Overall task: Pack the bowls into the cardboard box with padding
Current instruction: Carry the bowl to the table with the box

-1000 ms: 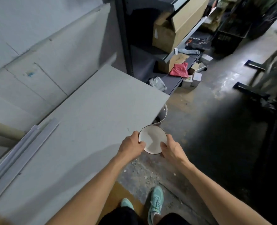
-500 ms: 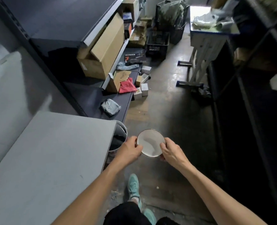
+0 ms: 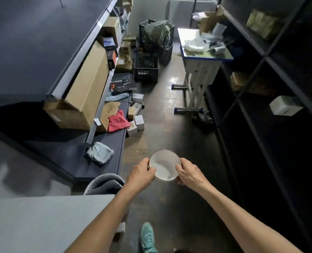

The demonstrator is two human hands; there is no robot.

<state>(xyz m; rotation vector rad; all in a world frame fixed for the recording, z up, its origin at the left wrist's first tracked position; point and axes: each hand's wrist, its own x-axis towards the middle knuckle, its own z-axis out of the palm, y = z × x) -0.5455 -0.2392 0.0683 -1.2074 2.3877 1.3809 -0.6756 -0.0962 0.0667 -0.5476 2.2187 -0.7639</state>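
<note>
**bowl in both hands, no box within reach yet**

held mouth up and roughly level between the two hands: white bowl (image 3: 165,166) with a dark rim, out in front of the body over the bare floor (image 3: 169,121). left hand (image 3: 141,177) on the left side of the rim, thumb on the lip. right hand (image 3: 190,177) on the right side the same way, fingers (image 3: 186,164) curled round the wall. both sets of fingers narrow, closed on the bowl, nothing else in them. round, so no long axis to mind. both arms stretched forward, nearly straight, wrists turned inward, neither hand nearer than the other.

no open packing box between or beneath the fingers. cardboard boxes (image 3: 86,88) well off to the left and ahead of the fingers, on the shelf (image 3: 69,157); cannot tell which, if any, to fill. far ahead and slightly right of the fingers, a small counter (image 3: 206,58) with crumpled clear wrap (image 3: 196,45), possibly padding. grey counter (image 3: 42,221) below and left of the left forearm. bucket (image 3: 104,181) just left of the left hand, lower down.

judged as the carry step, early in the task: bowl in hand, not wrapped, not boxed. next probably calls for a walk or turn toward box or padding, with the two-handed hold level. smooth and glazed by the look, so a risk of slipping onto hard floor.
</note>
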